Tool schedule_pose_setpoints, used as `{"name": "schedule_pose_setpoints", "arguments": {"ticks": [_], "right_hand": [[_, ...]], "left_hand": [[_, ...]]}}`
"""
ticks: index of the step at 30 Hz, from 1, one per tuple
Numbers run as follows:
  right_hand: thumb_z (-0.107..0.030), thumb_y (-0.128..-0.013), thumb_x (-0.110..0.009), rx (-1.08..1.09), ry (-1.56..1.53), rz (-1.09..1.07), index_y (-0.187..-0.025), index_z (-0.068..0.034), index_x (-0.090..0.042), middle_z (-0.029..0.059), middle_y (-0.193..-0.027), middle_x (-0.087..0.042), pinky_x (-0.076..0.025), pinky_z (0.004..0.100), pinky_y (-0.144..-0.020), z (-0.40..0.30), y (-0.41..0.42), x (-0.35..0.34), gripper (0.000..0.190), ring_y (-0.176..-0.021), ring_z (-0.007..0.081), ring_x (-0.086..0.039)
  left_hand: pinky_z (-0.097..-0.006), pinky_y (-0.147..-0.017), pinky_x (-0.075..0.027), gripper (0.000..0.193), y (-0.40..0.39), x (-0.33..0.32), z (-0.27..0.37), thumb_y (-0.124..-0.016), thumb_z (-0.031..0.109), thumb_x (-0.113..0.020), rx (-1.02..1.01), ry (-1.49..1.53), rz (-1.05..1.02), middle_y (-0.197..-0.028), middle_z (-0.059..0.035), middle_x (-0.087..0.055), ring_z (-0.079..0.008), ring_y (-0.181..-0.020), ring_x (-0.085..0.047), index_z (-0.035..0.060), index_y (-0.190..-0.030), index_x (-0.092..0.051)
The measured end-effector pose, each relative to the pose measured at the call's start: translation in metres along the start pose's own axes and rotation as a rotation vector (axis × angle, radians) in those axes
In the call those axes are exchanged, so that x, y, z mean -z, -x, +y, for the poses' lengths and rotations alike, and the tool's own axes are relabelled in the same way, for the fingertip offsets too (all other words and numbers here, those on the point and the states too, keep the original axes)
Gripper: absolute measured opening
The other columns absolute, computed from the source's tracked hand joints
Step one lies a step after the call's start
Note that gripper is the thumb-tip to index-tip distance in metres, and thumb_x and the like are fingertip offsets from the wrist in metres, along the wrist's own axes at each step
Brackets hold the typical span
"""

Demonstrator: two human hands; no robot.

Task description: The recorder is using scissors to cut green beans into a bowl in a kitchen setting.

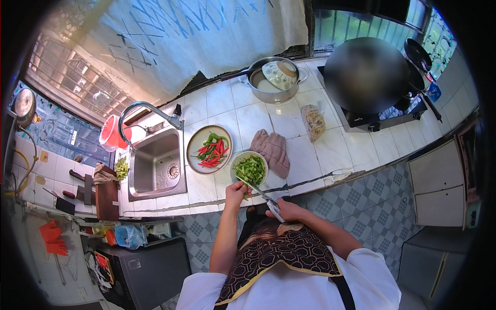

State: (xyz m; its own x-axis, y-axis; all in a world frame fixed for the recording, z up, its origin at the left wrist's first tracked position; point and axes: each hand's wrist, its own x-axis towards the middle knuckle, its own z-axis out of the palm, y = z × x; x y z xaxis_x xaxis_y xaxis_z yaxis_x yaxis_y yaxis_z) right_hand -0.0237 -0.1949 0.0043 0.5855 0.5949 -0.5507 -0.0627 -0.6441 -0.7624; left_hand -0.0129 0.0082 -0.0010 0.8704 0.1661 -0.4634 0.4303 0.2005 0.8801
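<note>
My right hand [290, 210] grips a pair of scissors [274, 209] by the handles, the blades pointing up and left over the near rim of a white bowl [233, 166]. Cut green pieces [250, 170], apparently chili pepper, heap inside that bowl. Just left of the blades, my left hand [235, 195] pinches a slim green pepper [245, 192] mostly covered by the fingers. Close to the bowl's left lies a round plate [192, 161] with a brown rim. It carries red chilies [214, 155] and a few green chilies [217, 138]. A folded mauve cloth [273, 151] is at the bowl's right.
Left of the plate is a steel sink [141, 186] with a curved faucet [145, 104]. A steel pot [275, 97] holding a patterned bowl [281, 73] stands behind. Farther right are a bag of food [314, 122] and a gas stove [362, 121]. The tiled counter edge [306, 188] is cracked.
</note>
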Motion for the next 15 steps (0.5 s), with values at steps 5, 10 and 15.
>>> {"name": "schedule_pose_setpoints", "arguments": {"ticks": [5, 10, 15], "right_hand": [[-0.060, -0.062, -0.049, -0.018, 0.067, 0.053, -0.087, 0.010, -0.042, 0.0253, -0.083, -0.052, -0.041, 0.0363, -0.067, 0.005, -0.004, -0.002, 0.075, -0.080, 0.0348, -0.051], [-0.057, -0.062, -0.051, -0.008, 0.072, 0.082, -0.082, 0.004, -0.049, 0.0213, -0.078, -0.054, -0.041, 0.0373, -0.064, 0.000, -0.003, 0.003, 0.064, -0.076, 0.0336, -0.052], [-0.051, -0.064, -0.054, 0.030, 0.046, 0.073, -0.090, -0.007, -0.051, 0.0166, -0.081, -0.055, -0.041, 0.0363, -0.064, -0.003, 0.007, 0.007, 0.051, -0.076, 0.0314, -0.053]], "left_hand": [[-0.0219, -0.050, -0.045, 0.014, -0.001, -0.002, 0.001, -0.075, 0.001, -0.045, 0.033, -0.027, 0.035, -0.069, -0.0090, -0.055, -0.0122, -0.057, -0.051, -0.0056, -0.086, -0.051], [-0.0212, -0.047, -0.045, 0.019, -0.001, -0.005, 0.008, -0.075, 0.004, -0.047, 0.107, -0.089, 0.127, -0.074, -0.0102, -0.056, -0.0104, -0.053, -0.050, -0.0045, -0.091, -0.051], [-0.0211, -0.043, -0.043, 0.023, -0.011, 0.000, -0.007, -0.074, 0.006, -0.049, 0.037, -0.077, 0.134, -0.075, -0.0087, -0.057, -0.0094, -0.053, -0.050, -0.0022, -0.095, -0.051]]}}
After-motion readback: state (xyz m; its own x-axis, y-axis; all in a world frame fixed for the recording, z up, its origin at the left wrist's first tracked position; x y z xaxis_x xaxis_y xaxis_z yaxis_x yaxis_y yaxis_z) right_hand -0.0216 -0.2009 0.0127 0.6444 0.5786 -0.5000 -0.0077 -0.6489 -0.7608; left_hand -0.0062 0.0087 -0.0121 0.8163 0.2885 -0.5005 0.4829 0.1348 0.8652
